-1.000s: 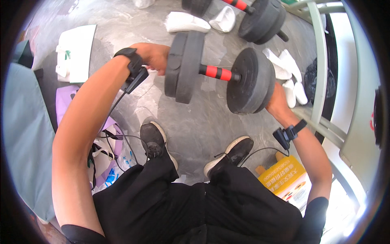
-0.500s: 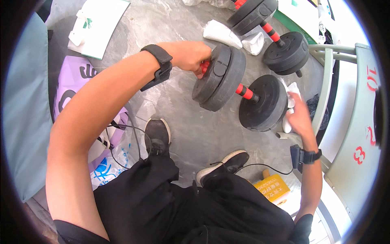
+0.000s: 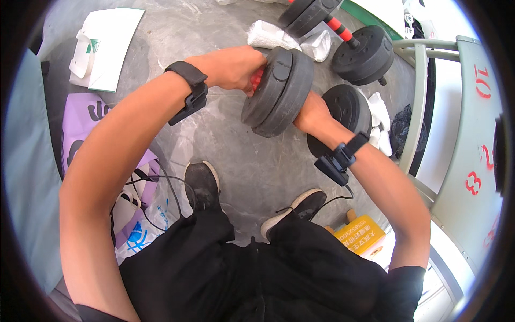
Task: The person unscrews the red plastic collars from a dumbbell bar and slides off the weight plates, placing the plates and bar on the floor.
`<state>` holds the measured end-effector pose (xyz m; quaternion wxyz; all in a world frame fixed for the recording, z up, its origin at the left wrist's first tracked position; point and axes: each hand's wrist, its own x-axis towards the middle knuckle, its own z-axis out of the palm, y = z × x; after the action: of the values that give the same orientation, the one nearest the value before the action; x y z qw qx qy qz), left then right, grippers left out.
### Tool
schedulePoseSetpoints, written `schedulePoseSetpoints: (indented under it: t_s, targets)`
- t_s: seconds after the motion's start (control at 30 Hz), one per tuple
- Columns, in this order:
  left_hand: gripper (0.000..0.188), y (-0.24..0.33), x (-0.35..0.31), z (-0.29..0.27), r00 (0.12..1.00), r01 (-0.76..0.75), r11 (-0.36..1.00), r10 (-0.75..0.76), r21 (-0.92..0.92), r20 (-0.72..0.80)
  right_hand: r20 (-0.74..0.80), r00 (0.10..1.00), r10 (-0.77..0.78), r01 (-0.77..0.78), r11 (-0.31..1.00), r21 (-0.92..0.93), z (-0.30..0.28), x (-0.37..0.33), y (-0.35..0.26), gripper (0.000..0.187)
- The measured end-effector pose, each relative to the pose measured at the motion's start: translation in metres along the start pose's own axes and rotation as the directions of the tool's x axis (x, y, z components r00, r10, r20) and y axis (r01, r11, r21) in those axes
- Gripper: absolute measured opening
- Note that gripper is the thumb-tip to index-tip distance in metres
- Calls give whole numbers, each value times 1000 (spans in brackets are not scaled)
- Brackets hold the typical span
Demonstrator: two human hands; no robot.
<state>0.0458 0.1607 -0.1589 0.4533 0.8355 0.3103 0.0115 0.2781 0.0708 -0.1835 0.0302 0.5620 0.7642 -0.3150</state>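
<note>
Black round-plated dumbbell (image 3: pixel 280 92) held over grey marbled floor (image 3: pixel 244 174) — 2 ends carry plates (image 3: pixel 347 103). Left hand (image 3: pixel 237 67) pinches ribbed red end nut (image 3: pixel 257 81); right hand (image 3: pixel 315 115) between plates, grip hidden. Nut seems on; tightening left — cannot tell.

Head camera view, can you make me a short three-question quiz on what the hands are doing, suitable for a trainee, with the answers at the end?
1. True or false: the left grip is at the red end piece of the nearer dumbbell.

2. Where is the right grip?
A) On the yellow box
B) Between the two weights of the nearer dumbbell
C) On the purple bag

3. How many dumbbells are in view?

Key:
1. True.
2. B; its fingertips are hidden.
3. Two: the nearer one and the farther dumbbell near the top of the view.
</note>
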Motion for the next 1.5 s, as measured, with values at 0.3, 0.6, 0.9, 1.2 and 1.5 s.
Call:
schedulePoseSetpoints:
  t_s: [0.3,0.6,0.9,1.2,1.5]
  targets:
    - [22,3,4,-5,997,75,995,-74,73,-15,10,984,176,-176,984,19,-9,12,-4,22]
    - [22,1,-9,14,993,55,982,-36,179,-110,120,970,213,-205,976,-75,-15,18,1,27]
    - [33,-23,21,16,991,44,991,-59,123,117,38,990,139,-135,987,-88,-13,18,-7,25]
    - [24,5,24,8,803,472,875,-375,-111,463,91,981,170,-162,983,-87,-20,4,-15,16]
    - [19,8,13,16,879,341,940,-316,-8,357,145,981,131,-115,987,-114,-17,5,-14,15]
